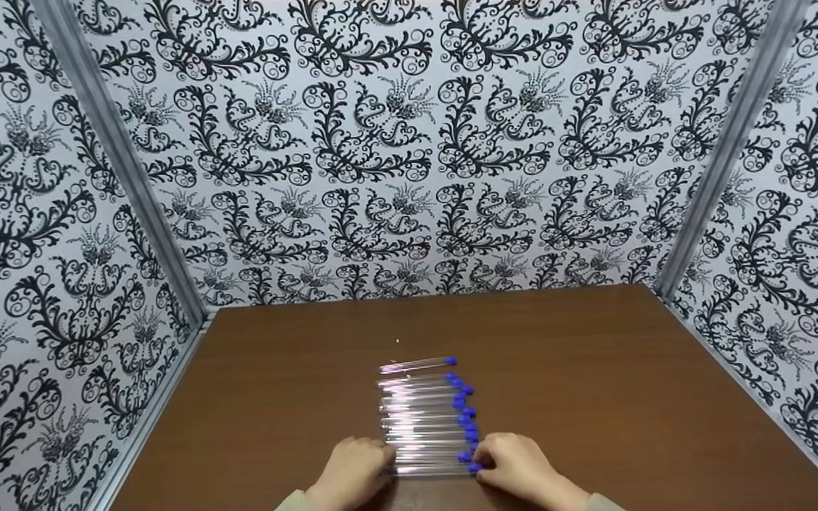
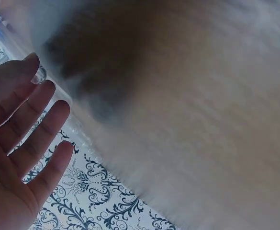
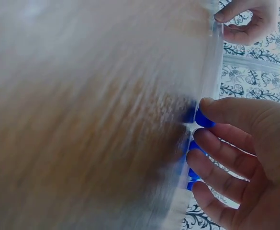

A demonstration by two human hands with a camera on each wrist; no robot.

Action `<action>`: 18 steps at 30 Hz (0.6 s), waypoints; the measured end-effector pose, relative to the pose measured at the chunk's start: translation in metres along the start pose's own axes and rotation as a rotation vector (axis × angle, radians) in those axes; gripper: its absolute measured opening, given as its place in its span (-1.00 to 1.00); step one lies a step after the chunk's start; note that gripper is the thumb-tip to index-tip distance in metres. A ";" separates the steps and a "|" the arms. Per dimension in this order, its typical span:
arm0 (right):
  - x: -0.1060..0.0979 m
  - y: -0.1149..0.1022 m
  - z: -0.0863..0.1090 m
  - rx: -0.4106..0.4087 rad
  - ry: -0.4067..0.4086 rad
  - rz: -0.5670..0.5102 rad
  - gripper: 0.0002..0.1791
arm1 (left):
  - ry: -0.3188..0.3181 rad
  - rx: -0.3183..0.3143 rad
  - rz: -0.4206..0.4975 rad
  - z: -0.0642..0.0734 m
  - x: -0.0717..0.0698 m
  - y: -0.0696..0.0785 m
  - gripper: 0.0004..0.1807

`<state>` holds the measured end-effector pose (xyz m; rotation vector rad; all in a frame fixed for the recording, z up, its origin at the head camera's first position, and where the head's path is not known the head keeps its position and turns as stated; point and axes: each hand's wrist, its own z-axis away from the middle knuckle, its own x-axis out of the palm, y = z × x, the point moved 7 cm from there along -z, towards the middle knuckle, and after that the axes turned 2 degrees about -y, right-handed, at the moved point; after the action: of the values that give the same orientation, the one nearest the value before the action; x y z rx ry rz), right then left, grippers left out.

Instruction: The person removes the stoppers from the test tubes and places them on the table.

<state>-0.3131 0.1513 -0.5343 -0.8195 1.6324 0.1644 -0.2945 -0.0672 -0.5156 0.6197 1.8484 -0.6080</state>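
Note:
Clear test tubes with blue caps lie side by side in a row on the brown table (image 1: 274, 397), caps to the right. At the row's near end, my left hand (image 1: 356, 465) pinches the rounded end of the nearest test tube (image 1: 430, 470) between thumb and index finger; its other fingers extend loosely in the left wrist view. My right hand (image 1: 519, 461) pinches that tube's blue cap (image 3: 205, 118) with thumb and index finger. More blue caps (image 3: 193, 167) sit close to the right fingertips.
One test tube (image 1: 416, 366) lies slightly apart at the far end of the row. Patterned black-and-white walls (image 1: 409, 142) with grey metal posts (image 1: 121, 152) enclose the table at the back and sides.

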 end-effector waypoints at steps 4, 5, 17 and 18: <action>-0.010 -0.001 -0.001 0.010 0.023 -0.012 -0.89 | 0.068 -0.010 -0.012 -0.003 -0.009 -0.002 -0.82; -0.013 -0.002 -0.002 0.013 0.028 -0.019 -0.88 | 0.086 -0.014 -0.014 -0.003 -0.011 -0.003 -0.82; -0.046 -0.003 -0.010 -0.004 0.155 -0.024 -0.82 | 0.306 -0.016 -0.051 -0.013 -0.038 -0.005 -0.78; -0.049 -0.005 -0.011 -0.016 0.182 -0.010 -0.81 | 0.324 -0.017 -0.054 -0.014 -0.040 -0.005 -0.77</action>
<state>-0.3189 0.1624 -0.4853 -0.8750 1.7995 0.0976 -0.2949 -0.0672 -0.4734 0.6895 2.1766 -0.5502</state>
